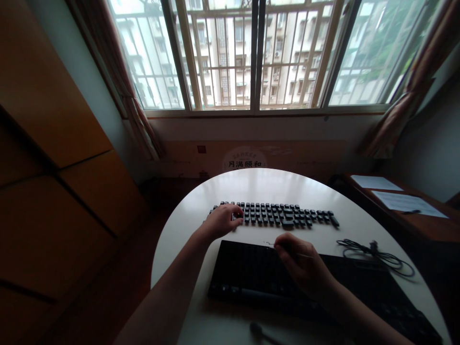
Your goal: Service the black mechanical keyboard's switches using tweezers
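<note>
Loose black keycaps [268,215] are laid out in rows across the white round table. Over the left end of these rows is my left hand [222,220], thumb and index finger curved with a gap between them, close to the keycaps. My right hand [300,258] is closed in a pinch on a thin piece of wire [270,245] above the back edge of a black keyboard [247,268]. The wire's exact kind is too small to make out. My right hand and forearm hide the keyboard's middle.
A coiled black cable [377,256] lies to the right on the white table [172,249]. Near the front is a dark, long-handled brush-like tool [257,329]. Papers [409,203] rest on a brown side table at right. Behind are a barred window and curtains.
</note>
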### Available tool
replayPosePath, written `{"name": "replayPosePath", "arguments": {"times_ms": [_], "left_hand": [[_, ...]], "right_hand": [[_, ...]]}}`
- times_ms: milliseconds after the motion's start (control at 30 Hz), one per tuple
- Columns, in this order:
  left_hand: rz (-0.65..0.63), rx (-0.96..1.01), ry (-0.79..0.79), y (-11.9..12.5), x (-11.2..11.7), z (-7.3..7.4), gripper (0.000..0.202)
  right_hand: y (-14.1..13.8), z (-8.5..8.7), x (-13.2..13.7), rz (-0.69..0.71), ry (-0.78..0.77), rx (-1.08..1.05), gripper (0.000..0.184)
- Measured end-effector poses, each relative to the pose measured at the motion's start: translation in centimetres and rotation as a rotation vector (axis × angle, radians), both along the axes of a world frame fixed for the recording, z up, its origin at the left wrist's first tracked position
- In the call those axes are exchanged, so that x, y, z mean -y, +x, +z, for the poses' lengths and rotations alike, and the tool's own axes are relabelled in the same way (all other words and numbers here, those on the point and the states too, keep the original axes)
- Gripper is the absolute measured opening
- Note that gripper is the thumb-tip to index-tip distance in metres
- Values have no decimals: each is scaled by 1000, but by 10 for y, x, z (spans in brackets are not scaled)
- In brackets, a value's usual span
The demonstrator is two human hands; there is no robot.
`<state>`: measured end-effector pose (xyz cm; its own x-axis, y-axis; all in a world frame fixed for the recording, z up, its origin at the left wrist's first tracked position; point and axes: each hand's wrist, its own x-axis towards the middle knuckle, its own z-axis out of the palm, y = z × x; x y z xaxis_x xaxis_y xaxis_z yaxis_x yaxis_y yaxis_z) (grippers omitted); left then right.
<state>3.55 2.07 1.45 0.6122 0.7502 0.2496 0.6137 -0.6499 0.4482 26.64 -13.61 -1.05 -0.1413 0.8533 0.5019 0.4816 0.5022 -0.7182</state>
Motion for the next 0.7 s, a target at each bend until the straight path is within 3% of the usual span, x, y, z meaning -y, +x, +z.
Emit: {"name": "replayPosePath", "arguments": {"times_ms": [400,700], "left_hand": [[-151,-139,32,3,0,-14,26],[-153,-203,23,5,2,-14,36]], "right_hand": [[1,-2,2,9,-32,2,13],[0,1,2,19,-27,1,13]]}}
